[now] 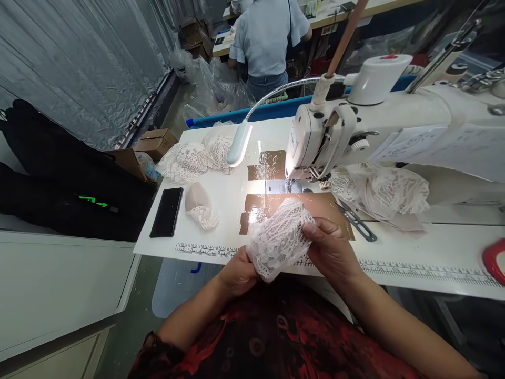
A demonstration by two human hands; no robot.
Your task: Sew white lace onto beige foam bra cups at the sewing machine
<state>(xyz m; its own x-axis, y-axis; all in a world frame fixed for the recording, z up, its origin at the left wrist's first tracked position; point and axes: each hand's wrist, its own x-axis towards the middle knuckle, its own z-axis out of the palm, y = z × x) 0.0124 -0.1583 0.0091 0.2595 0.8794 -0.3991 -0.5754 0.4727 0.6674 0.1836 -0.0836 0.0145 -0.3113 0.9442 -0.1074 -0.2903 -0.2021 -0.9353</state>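
Note:
A cup-shaped piece of white lace [279, 239] is held between both hands, just in front of the sewing machine [315, 137]. My left hand [239, 272] grips its lower left edge, the fingertips partly behind the fabric. On the other side, my right hand [329, 243] pinches the upper right edge between thumb and fingers. Thread snips [357, 221] lie on the table beyond my right hand. A smaller beige cup piece with lace [200, 206] rests to the left, next to a black phone [166, 212].
Lace pieces [189, 160] lie at the table's back left, and more lace [398, 192] sits under the machine arm. A lamp [240, 143] hangs over the table. Red-handled scissors [495, 261] are at the right edge. A person [270, 45] sits ahead, facing away.

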